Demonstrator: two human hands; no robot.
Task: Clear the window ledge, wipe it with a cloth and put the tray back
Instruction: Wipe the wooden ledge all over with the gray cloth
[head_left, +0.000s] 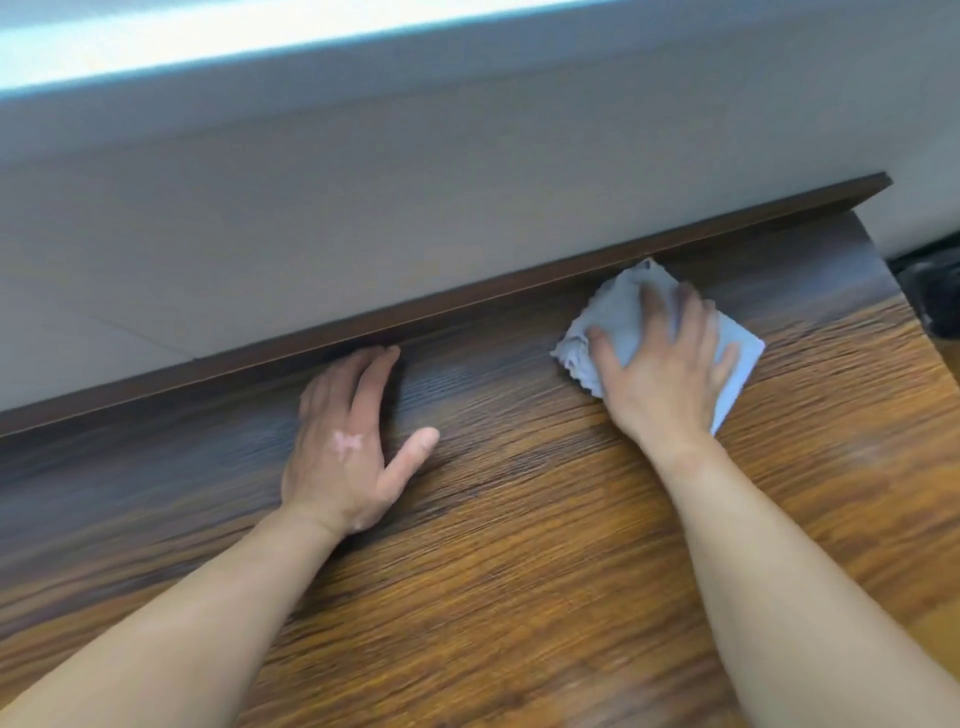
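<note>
Cloth (644, 332) soft, limp, bunches easily; right hand (660, 364) spread flat pinning it to ledge (519, 493). Left hand (348, 441) open, empty, bracing.

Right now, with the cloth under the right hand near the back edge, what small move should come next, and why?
Probably slide the right hand with the cloth leftward along the ledge, toward the left hand. The cloth lies flat under spread fingers near the right end, by the dark back strip, and much bare wood remains to its left. The left hand rests flat, bracing.
</note>
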